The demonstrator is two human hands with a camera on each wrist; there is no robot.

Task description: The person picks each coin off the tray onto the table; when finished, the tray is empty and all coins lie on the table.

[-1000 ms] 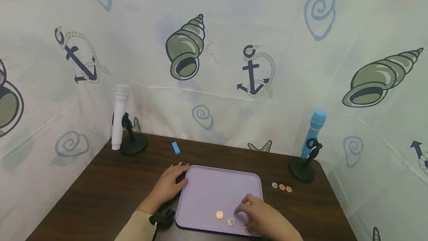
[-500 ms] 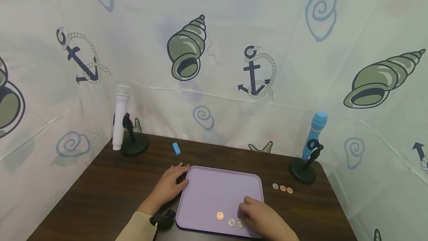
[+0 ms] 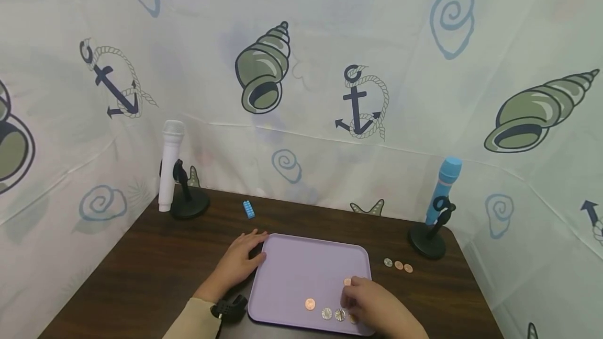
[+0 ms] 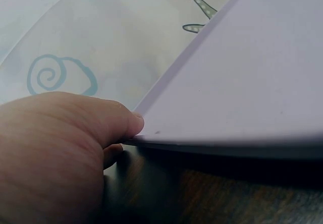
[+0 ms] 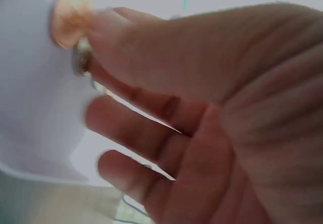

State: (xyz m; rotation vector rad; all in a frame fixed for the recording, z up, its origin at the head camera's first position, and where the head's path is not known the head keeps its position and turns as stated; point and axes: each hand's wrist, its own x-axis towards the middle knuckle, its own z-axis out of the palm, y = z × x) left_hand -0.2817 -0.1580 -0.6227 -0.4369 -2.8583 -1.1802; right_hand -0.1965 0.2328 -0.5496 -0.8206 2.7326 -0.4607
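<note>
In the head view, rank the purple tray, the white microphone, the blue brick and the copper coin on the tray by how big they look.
1. purple tray
2. white microphone, though it stands farther from the camera
3. blue brick
4. copper coin; it looks only slightly smaller than the brick and lies nearer, so that order is unsure.

The flat lilac plastic tray (image 3: 301, 266) looks smooth and matt, lying on a dark wood-grain table (image 3: 141, 266) with a faint sheen. The small round coins (image 3: 326, 313) on it are metal (coppery and silvery), and the printed white backdrop (image 3: 400, 25) is creased cloth.
</note>
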